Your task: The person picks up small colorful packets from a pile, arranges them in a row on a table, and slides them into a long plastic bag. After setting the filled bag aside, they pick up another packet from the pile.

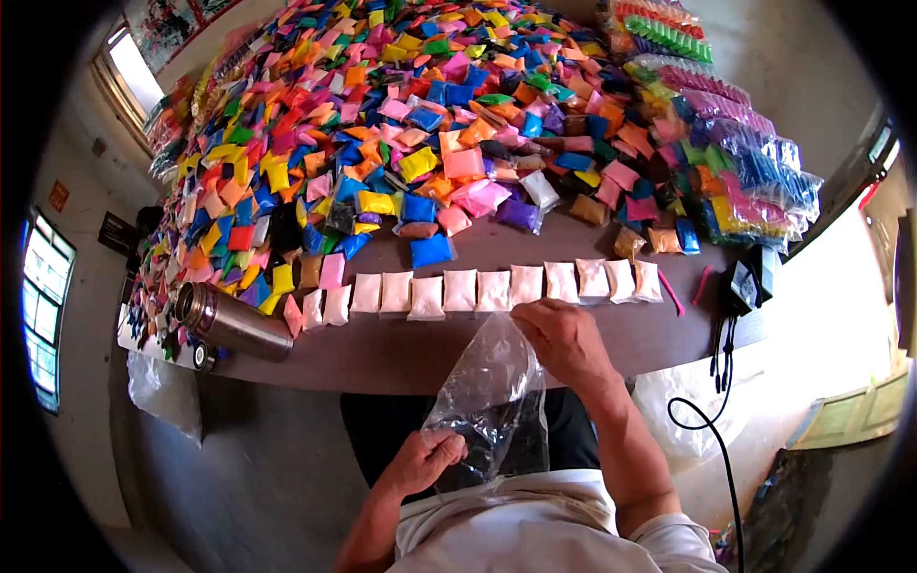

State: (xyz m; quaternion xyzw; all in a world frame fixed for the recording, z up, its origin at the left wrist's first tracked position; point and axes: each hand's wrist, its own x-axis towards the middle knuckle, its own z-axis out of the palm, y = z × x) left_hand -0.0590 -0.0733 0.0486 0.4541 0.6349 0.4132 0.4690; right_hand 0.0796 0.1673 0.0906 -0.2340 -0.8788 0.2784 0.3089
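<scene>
Largely, heaped packets (463,164) bury the brown worktop (382,353), with a row of pale packets (427,298) in front and a flask (244,328) on its side at left. A barred window (48,301) opens in the left wall (88,253). At the near edge, the left hand (425,462) grips a clear bag's side; the right hand (568,344) pinches the clear bag (492,401) by its top.

Shirt (516,530): white — creased across the front
Right sleeve (676,542): white, short, loose
Legwear (371,435): black — both thighs covered
</scene>
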